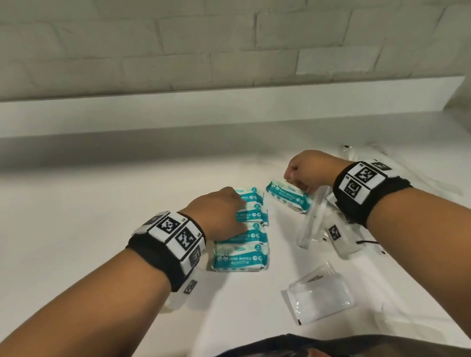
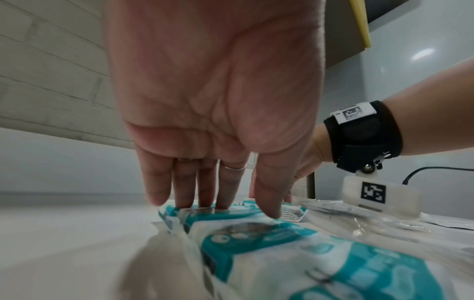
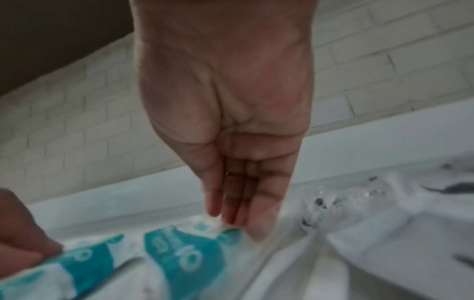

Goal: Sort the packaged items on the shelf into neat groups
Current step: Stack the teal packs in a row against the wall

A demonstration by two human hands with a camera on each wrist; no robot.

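— On the white shelf [image 1: 79, 223], what lies where?

— At the centre, four teal-and-white soft plastic packs of mini wipes [image 1: 242, 256] lie in a column, each touching the next, the nearest one at 6 o'clock of the column. A fifth teal-and-white wipes pack [image 1: 289, 197] lies tilted just beside the column, at its 2 o'clock, apart from it.

— And the hands?

— The person's left hand [image 1: 218, 215] rests on the column's far packs; in the left wrist view its fingers [image 2: 205, 188] are nearly straight and close together, tips pressing down on the wrapper. The right hand [image 1: 309, 170] is over the tilted pack. In the right wrist view its thumb and fingers [image 3: 241, 201] come together narrowly on the white end flap of that pack, pinching it, though the picture is blurred.

— Anything else?

— Clear plastic sachets [image 1: 319, 295] lie at 4 o'clock of the column, one flat near the shelf's front edge, more bunched under the right wrist. Both wrists wear black bands with square black-and-white markers [image 1: 175, 235]. A pale brick wall [image 1: 203, 28] rises behind.
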